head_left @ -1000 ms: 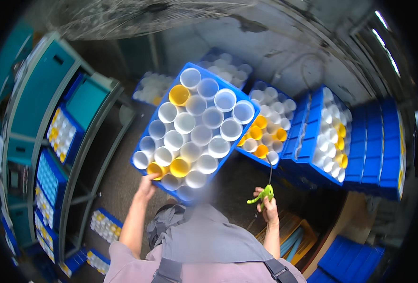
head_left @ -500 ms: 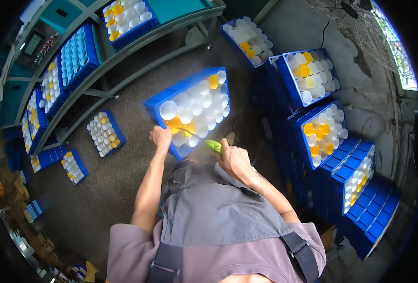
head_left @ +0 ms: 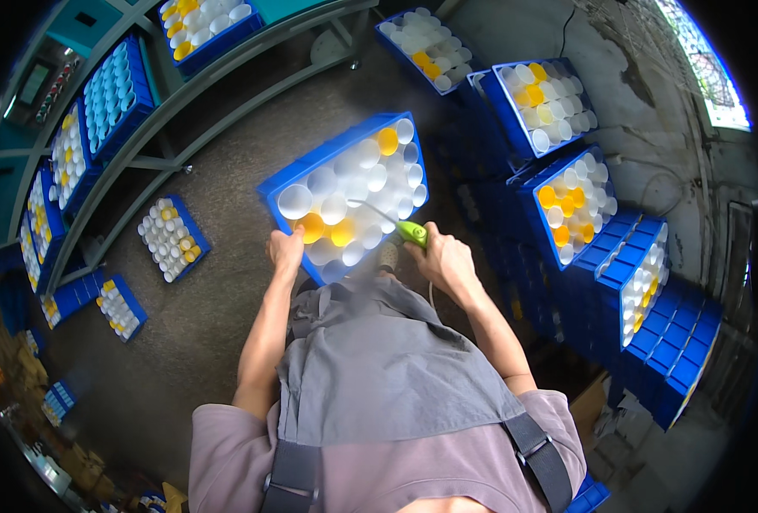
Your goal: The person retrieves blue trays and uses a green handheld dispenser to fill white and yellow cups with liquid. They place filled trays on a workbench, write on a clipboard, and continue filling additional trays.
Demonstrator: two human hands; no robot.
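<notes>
A blue crate (head_left: 268, 190) filled with white and yellow cups (head_left: 350, 173) is in front of me, tilted, with the cups' round open ends toward me. My left hand (head_left: 286, 250) is closed on the crate's near-left edge, beside a yellow cup. In my right hand (head_left: 447, 261) is a green air blow gun (head_left: 411, 232), my fingers wrapped round its handle. Its thin bent nozzle reaches over the cups near the crate's middle, and a thin hose seems to hang below the hand. Whether the nozzle touches a cup I cannot tell.
Stacked blue crates of cups (head_left: 606, 248) stand along the wall at the right. To the left, a metal-framed bench (head_left: 225, 85) holds more filled crates, including one of light blue cups (head_left: 110, 96). Smaller-looking crates (head_left: 192, 224) lie on the floor at the left.
My right hand has moved right and slightly up with the blow gun. The nozzle tip has gone from the yellow cups to white ones farther up the crate. My left hand keeps its hold.
</notes>
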